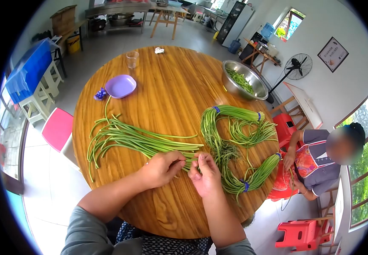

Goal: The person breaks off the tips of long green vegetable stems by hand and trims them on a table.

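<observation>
**Two hands at the ends of loose stems**

The left hand (163, 169) and right hand (206, 174) are held close together above the counter (162, 214), the forearms brought in over its near edge. In each grip the fingers are curled toward the thumb with little gap left; whether anything thin is pinched there cannot be told. Between the forearms, wood is exposed and room is left for drawing back. Just beyond, the stems (141, 138) are laid crosswise, one set of ends at the hands, presumably for a short reach. At the right, the near bundle (262, 172) is set by the rim and the far bundle (239, 112) past it, both bound with bands, probably to be kept apart from the loose lot; sideways movement is restricted there. Beyond the right edge, space is occupied by a seated person (315, 148). Farther off, a dish (121, 86) and a bowl (258, 90) of greens (240, 80) are separated by open wood. A cup (132, 59) is placed near the far edge.
</observation>
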A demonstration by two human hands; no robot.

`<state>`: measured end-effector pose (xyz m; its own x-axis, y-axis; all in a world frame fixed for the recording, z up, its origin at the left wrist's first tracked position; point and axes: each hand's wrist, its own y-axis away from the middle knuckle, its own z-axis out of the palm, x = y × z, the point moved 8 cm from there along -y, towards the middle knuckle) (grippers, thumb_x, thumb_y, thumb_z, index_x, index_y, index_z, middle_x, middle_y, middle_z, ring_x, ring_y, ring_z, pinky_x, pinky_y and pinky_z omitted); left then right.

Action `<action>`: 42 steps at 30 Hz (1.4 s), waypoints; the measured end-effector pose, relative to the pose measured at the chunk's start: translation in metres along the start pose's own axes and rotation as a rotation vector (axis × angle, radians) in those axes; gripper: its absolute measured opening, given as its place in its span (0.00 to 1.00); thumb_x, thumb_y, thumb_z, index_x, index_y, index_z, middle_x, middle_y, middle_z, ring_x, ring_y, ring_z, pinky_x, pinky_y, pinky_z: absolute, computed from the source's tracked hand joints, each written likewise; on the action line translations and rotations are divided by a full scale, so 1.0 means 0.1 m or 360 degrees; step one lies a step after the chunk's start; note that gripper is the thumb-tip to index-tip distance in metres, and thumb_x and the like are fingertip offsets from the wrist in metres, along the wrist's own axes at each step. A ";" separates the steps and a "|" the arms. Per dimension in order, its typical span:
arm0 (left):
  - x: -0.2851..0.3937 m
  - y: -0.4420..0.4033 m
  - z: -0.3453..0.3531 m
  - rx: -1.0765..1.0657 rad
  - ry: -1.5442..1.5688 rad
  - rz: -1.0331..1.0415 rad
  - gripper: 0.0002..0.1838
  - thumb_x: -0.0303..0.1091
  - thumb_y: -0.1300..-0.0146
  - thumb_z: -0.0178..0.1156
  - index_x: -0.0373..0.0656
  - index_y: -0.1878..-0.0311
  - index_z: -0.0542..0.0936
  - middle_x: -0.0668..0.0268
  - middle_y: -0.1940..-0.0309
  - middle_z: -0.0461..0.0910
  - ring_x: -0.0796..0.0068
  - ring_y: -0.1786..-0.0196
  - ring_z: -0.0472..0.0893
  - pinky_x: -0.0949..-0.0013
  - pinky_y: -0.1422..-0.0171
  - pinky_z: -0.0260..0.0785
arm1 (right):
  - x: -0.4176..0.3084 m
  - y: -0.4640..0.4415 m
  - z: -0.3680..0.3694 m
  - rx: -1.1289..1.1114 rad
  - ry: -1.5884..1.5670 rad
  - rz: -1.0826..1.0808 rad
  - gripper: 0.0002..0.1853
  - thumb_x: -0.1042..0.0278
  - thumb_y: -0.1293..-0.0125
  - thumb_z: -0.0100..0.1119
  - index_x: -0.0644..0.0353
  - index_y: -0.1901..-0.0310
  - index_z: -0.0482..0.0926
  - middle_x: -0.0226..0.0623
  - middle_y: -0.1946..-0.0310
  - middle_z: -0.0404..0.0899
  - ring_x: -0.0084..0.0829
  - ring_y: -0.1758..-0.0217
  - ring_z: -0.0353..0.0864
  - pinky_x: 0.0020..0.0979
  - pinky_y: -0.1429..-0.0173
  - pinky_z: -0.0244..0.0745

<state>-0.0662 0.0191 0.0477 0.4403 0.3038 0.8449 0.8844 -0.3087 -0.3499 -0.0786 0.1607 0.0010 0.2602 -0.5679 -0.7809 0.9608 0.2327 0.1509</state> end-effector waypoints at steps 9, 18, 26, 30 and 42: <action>0.01 0.01 0.02 0.0073 0.0067 -0.0026 0.06 0.28 0.35 0.63 0.37 0.59 0.79 0.54 0.72 0.81 0.59 0.70 0.83 0.63 0.65 0.74 | 0.10 -0.03 -0.06 -0.0003 -0.0049 0.0063 0.07 0.62 0.26 0.56 0.55 0.58 0.75 0.27 0.68 0.72 0.17 0.78 0.61 0.22 0.70 0.58; -0.07 0.04 0.05 0.0068 -0.0003 -0.0081 0.07 0.31 0.36 0.64 0.36 0.60 0.80 0.57 0.72 0.83 0.70 0.73 0.82 0.67 0.68 0.74 | 0.08 -0.03 -0.09 0.0128 0.0267 -0.0072 0.06 0.66 0.28 0.58 0.57 0.60 0.74 0.29 0.69 0.74 0.18 0.77 0.63 0.23 0.70 0.61; -0.20 0.04 0.05 0.0170 0.0282 -0.0437 0.08 0.30 0.35 0.64 0.35 0.60 0.79 0.63 0.74 0.82 0.79 0.73 0.80 0.70 0.69 0.72 | -0.43 0.23 0.34 0.0106 0.1635 -0.1318 0.05 0.75 0.34 0.62 0.63 0.63 0.75 0.43 0.67 0.77 0.38 0.68 0.76 0.33 0.62 0.73; -0.04 0.05 0.05 0.0316 0.0159 -0.0263 0.07 0.29 0.35 0.63 0.35 0.61 0.78 0.61 0.76 0.81 0.75 0.74 0.79 0.69 0.69 0.72 | -0.42 0.43 0.59 -0.0040 0.1937 -0.1610 0.05 0.76 0.34 0.62 0.65 0.62 0.75 0.45 0.66 0.77 0.40 0.65 0.79 0.33 0.61 0.74; 0.32 0.09 -0.10 0.0556 -0.0476 0.0545 0.06 0.22 0.42 0.64 0.37 0.63 0.77 0.54 0.74 0.78 0.52 0.71 0.80 0.58 0.68 0.74 | -0.04 0.06 0.10 0.0036 0.0496 -0.0198 0.08 0.65 0.25 0.53 0.57 0.62 0.70 0.28 0.74 0.71 0.16 0.78 0.61 0.20 0.74 0.54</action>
<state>-0.0460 0.0171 0.0759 0.6902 0.4963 0.5265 0.6599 -0.1333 -0.7394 -0.0728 0.1565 0.0106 0.1025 -0.3209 -0.9415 0.9861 0.1571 0.0538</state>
